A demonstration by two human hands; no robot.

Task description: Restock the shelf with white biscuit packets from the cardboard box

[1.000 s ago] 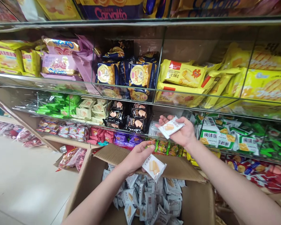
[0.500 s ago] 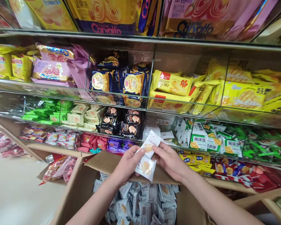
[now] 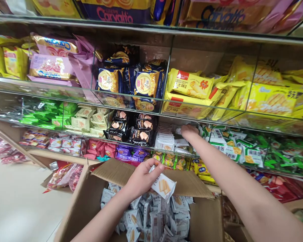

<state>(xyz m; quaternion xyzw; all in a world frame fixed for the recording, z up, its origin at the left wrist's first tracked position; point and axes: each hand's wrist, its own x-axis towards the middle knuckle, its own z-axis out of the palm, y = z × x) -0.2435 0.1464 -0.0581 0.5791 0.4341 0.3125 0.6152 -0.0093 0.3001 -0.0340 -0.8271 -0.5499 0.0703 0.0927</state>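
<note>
My left hand is closed on a white snack packet, thumb on top, above an open cardboard box. Many small white packets fill the middle of the box. My right hand reaches into a shelf compartment beside stacked white packets; its fingers are mostly hidden, and a bit of white packet shows at the fingertips. Flat white packets lie just below that hand.
Glass dividers and shelf edges surround the right hand. Green-and-white packets lie to its right, black packets to the left. Yellow packets sit above. A raised box flap stands behind the left hand.
My right hand has left the packets near my left hand and moved up into the shelf compartment. One packet now shows in my left hand, where two were visible. The view has shifted slightly.
</note>
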